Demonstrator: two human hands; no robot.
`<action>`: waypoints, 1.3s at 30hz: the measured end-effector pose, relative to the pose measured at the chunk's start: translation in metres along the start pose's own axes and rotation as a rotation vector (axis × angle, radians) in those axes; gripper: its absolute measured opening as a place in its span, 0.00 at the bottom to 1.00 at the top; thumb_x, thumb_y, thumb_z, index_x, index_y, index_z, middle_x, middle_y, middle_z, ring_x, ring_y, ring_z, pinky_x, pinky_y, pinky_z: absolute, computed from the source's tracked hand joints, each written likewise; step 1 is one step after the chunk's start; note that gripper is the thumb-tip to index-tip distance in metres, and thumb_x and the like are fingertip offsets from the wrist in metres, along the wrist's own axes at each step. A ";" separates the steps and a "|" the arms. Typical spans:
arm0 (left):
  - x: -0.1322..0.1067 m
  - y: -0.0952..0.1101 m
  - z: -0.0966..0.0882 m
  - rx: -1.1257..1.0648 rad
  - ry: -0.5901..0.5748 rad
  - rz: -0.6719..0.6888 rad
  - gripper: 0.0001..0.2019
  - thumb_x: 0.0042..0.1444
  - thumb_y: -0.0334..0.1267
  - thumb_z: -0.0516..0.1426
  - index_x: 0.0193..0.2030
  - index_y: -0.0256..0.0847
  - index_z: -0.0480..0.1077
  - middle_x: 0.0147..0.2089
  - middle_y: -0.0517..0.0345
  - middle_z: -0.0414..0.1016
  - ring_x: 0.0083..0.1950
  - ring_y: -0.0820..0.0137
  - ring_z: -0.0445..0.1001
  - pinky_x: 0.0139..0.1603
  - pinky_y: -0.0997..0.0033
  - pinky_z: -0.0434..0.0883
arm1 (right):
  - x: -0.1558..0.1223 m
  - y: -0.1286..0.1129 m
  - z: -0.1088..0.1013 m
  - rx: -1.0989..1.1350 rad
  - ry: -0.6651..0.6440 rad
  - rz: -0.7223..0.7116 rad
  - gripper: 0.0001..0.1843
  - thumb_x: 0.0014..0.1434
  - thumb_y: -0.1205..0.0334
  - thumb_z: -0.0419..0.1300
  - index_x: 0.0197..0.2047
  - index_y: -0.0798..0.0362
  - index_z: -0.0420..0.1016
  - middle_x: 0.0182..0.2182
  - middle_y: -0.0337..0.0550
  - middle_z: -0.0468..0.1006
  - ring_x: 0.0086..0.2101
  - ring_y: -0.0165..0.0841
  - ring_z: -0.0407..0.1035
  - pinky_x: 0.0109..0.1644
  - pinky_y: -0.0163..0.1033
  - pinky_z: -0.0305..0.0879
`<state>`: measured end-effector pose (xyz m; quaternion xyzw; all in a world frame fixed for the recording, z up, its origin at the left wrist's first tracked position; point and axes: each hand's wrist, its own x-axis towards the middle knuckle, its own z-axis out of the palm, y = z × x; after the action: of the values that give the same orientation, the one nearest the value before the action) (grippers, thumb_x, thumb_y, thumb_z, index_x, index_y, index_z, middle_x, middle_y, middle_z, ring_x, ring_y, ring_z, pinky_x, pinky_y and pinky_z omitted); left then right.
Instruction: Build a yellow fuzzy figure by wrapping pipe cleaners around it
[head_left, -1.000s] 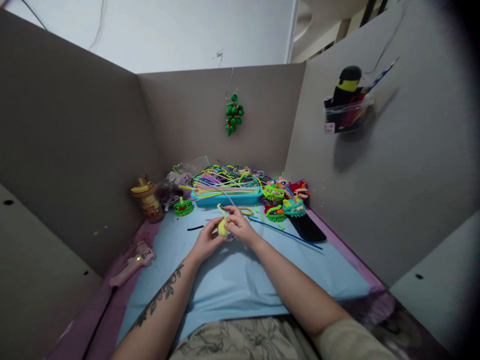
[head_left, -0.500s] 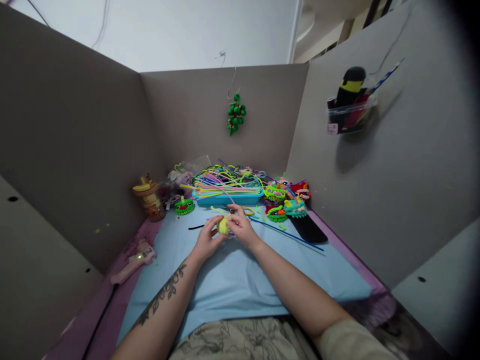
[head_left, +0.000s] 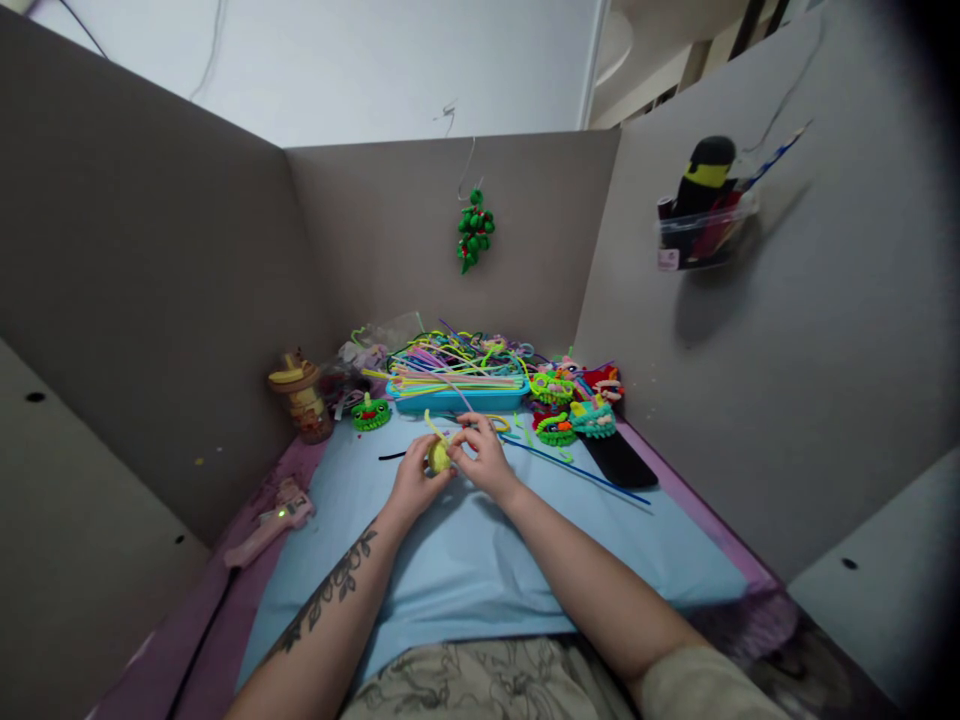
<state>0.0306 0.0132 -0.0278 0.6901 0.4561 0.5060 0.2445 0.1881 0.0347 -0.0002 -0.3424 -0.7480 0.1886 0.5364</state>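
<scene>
A small yellow pipe-cleaner piece (head_left: pixel 438 456) sits between both hands over the light blue mat (head_left: pixel 480 570), with a loose yellow end sticking up from it. My left hand (head_left: pixel 412 484) is closed on its left side. The fingers of my right hand (head_left: pixel 481 457) pinch it from the right. Just behind the hands stands a blue tray (head_left: pixel 450 400) heaped with coloured pipe cleaners.
Finished pipe-cleaner figures (head_left: pixel 574 405) lie at the back right, a green one (head_left: pixel 370 412) at the back left. A pink glue gun (head_left: pixel 268 522) rests on the left, near a small jar (head_left: pixel 302 396). Grey cardboard walls enclose the desk; a green ornament (head_left: pixel 473 230) hangs on the back wall.
Both hands stay on the yellow piece. The fingers have shifted slightly, and the loose yellow end now points up and to the left.
</scene>
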 end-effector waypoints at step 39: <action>0.002 -0.003 -0.001 0.239 0.147 0.198 0.20 0.48 0.33 0.58 0.50 0.41 0.65 0.52 0.47 0.65 0.56 0.59 0.65 0.57 0.55 0.63 | -0.002 0.003 0.006 -0.013 -0.086 0.066 0.04 0.47 0.69 0.63 0.26 0.51 0.73 0.48 0.44 0.64 0.52 0.40 0.58 0.59 0.48 0.51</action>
<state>0.0287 0.0161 -0.0288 0.7169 0.4594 0.5190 0.0756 0.1836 0.0362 -0.0057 -0.3620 -0.7599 0.2160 0.4948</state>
